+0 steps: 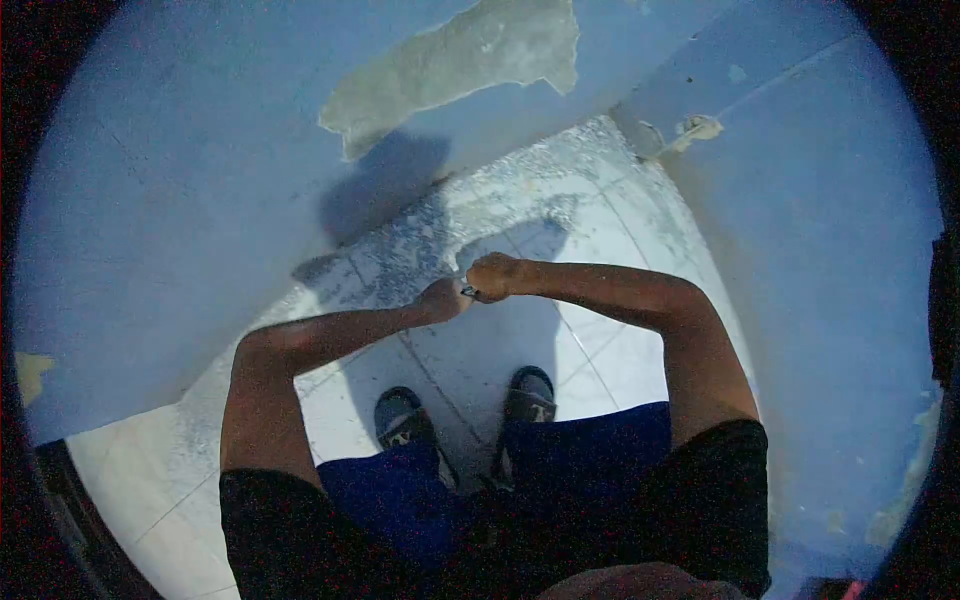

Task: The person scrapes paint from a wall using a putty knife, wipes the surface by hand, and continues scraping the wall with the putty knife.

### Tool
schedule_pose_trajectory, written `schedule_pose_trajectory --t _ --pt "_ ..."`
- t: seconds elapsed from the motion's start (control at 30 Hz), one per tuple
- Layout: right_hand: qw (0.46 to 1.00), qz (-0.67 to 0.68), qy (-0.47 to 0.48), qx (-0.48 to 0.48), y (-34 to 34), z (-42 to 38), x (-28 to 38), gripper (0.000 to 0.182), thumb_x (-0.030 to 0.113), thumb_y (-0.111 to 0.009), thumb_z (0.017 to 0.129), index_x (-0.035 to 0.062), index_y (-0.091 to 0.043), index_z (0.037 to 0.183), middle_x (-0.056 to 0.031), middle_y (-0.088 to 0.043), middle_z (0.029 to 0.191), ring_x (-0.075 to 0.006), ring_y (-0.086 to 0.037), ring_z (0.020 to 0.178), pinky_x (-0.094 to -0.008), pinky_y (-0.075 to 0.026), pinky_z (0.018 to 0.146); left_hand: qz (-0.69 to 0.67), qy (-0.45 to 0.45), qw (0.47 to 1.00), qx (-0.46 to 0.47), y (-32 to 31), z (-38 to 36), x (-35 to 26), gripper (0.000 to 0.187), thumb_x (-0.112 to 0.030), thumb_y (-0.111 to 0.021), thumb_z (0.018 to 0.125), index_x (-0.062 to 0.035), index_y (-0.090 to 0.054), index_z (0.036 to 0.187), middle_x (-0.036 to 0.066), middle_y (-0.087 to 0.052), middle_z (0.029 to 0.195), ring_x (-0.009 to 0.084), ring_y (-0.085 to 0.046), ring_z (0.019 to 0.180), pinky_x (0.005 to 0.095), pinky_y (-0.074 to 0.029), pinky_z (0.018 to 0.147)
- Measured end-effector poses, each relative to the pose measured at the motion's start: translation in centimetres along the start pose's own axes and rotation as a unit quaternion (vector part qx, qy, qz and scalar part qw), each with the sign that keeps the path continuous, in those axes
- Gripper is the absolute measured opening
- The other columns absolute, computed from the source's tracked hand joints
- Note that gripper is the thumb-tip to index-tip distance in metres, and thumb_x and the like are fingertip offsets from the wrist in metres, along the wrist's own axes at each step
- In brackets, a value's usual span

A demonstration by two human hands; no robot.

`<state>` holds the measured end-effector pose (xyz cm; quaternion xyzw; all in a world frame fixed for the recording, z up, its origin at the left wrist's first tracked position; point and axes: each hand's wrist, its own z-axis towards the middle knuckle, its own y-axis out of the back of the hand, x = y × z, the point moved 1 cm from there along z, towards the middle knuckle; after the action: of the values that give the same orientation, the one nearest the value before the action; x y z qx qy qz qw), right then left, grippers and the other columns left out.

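Head view is showing the left hand (443, 299) and right hand (492, 277) meeting above the tiled floor (600, 240), both curling closed around a small dark object (468, 291) between them. It is looking light and rigid; a fingertip pinch probably suits it.

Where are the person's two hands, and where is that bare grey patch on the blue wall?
left hand (443, 298), head view, on the back of the closed hand.
right hand (492, 277), head view, on the knuckles of the fist.
grey patch (460, 60), head view, on the middle of the peeled area.
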<state>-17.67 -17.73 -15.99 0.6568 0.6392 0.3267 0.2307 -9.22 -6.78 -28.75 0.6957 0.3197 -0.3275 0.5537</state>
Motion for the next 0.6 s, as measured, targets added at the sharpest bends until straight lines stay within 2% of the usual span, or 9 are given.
schedule_pose_trajectory --t 0.07,0.1,0.2,0.27,0.3,0.37,0.47,0.57,0.6 --pt "0.999 0.036 0.004 0.001 0.2 2.9 0.9 0.024 0.024 -0.058 0.078 0.0019 -0.062 0.068 -0.0151 -0.06 0.07 -0.0294 -0.06 0.067 -0.0438 -0.048 0.057 0.01 0.048 0.999 -0.005 2.3 -2.9 1.2 0.038 -0.034 -0.052 0.087 -0.004 -0.054 0.063 0.011 -0.054 0.06 0.02 -0.05 0.053 0.0393 -0.037 0.05" --pt "0.997 0.025 0.068 -0.032 2.0 2.8 1.6 0.024 0.024 -0.058 0.078 0.0012 -0.061 0.075 -0.0144 -0.058 0.069 -0.0279 -0.059 0.067 -0.0439 -0.047 0.061 0.014 0.071 0.997 -0.013 3.5 -4.6 1.1 0.039 -0.034 -0.052 0.087 -0.0038 -0.055 0.062 0.011 -0.056 0.061 0.021 -0.051 0.053 0.0394 -0.038 0.051" --pt "0.984 0.062 0.128 -0.107 3.3 6.8 2.9 0.023 0.023 -0.057 0.078 0.0005 -0.059 0.079 -0.0149 -0.056 0.068 -0.028 -0.058 0.067 -0.0436 -0.047 0.063 0.044 0.186 0.981 -0.013 8.8 -8.7 -1.1 0.039 -0.034 -0.05 0.088 -0.0024 -0.058 0.066 0.015 -0.058 0.065 0.0282 -0.054 0.057 0.0421 -0.042 0.055" --pt "0.969 0.103 0.2 -0.105 4.6 8.2 3.4 0.024 0.024 -0.057 0.078 0.0006 -0.056 0.082 -0.0191 -0.056 0.07 -0.0335 -0.059 0.07 -0.0468 -0.046 0.064 0.06 0.276 0.959 0.009 11.0 -11.1 -2.9 0.039 -0.033 -0.048 0.088 -0.0012 -0.059 0.069 0.019 -0.059 0.069 0.0343 -0.056 0.06 0.0448 -0.045 0.059" --pt "0.962 0.091 0.22 -0.131 4.6 9.0 3.8 0.024 0.024 -0.057 0.078 0.0008 -0.055 0.083 -0.0201 -0.056 0.071 -0.0349 -0.059 0.072 -0.0476 -0.046 0.064 0.071 0.272 0.959 -0.02 11.2 -12.2 -1.8 0.031 -0.031 -0.049 0.086 -0.0018 -0.059 0.08 0.022 -0.059 0.074 0.039 -0.058 0.068 0.0482 -0.045 0.063" --pt "0.916 0.109 0.311 -0.229 3.1 10.4 3.0 0.027 0.026 -0.057 0.079 0.0011 -0.052 0.088 -0.0213 -0.057 0.072 -0.0384 -0.059 0.074 -0.0496 -0.046 0.065 0.133 0.23 0.963 -0.05 11.8 -14.2 -1.4 0.026 -0.027 -0.049 0.085 -0.0025 -0.058 0.087 0.022 -0.059 0.073 0.0402 -0.059 0.07 0.0486 -0.045 0.064" --pt "0.866 0.135 0.36 -0.321 1.7 10.0 0.7 0.029 0.029 -0.056 0.082 0.0022 -0.052 0.091 -0.0188 -0.057 0.075 -0.0382 -0.058 0.07 -0.0492 -0.046 0.064 0.158 0.201 0.964 -0.066 11.8 -14.4 -2.0 0.024 -0.023 -0.049 0.085 -0.0024 -0.055 0.095 0.022 -0.058 0.076 0.0406 -0.058 0.074 0.0484 -0.045 0.066" --pt "0.846 0.091 0.315 -0.42 -1.3 9.6 -3.0 0.031 0.034 -0.054 0.085 0.0035 -0.052 0.093 -0.0154 -0.057 0.076 -0.0361 -0.058 0.066 -0.0465 -0.046 0.061 0.141 0.166 0.972 -0.095 11.9 -12.4 -3.4 0.025 -0.021 -0.05 0.085 -0.0017 -0.052 0.101 0.023 -0.057 0.085 0.0401 -0.057 0.078 0.0484 -0.045 0.069" --pt "0.902 0.097 0.263 -0.329 -0.5 7.8 -4.1 0.032 0.035 -0.053 0.086 0.0039 -0.051 0.093 -0.0147 -0.057 0.076 -0.0343 -0.058 0.065 -0.045 -0.046 0.06 0.133 0.149 0.973 -0.112 11.6 -11.8 -4.1 0.025 -0.02 -0.05 0.085 -0.0015 -0.052 0.102 0.024 -0.057 0.089 0.04 -0.057 0.08 0.0484 -0.045 0.07"
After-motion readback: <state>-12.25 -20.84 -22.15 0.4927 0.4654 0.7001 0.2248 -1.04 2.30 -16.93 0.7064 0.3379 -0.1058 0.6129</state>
